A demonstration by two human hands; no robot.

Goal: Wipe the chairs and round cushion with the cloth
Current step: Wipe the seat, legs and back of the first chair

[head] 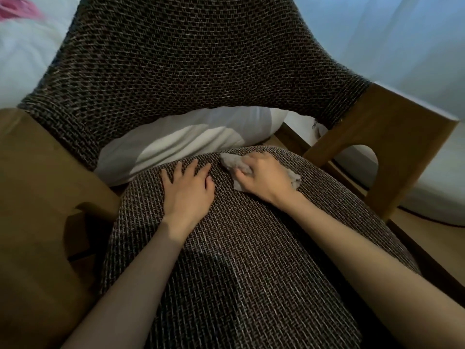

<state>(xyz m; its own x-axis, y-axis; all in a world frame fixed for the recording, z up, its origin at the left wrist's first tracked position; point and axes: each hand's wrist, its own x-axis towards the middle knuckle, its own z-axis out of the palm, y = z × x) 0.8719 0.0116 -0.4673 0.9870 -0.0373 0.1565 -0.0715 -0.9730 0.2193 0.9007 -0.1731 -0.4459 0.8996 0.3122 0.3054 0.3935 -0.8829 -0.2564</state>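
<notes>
Grey and crumpled, the cloth [228,161] is a small soft rag, bunched into folds. It lies on the seat [239,248] of the chair [186,59], close to the seat's rounded back edge. The right hand [261,177] holds it, palm down, with the fingers curled over its middle and pressing it against the weave. Its long axis runs across the seat on a slight diagonal. One lumpy end pokes out past the fingertips toward the back edge and the left hand. The other end shows as a frayed corner beside the heel of the right hand, a little nearer the camera.

The left hand [187,190] rests flat on the seat just beside the cloth and apart from it, fingers straight and slightly spread, holding nothing.

The seat and the curved backrest are covered in a coarse dark brown fabric flecked with lighter threads. Wooden armrests [392,137] stand on both sides. Through the gap under the backrest a white pillow [176,139] shows. Pale curtains [377,34] hang behind on the right.
</notes>
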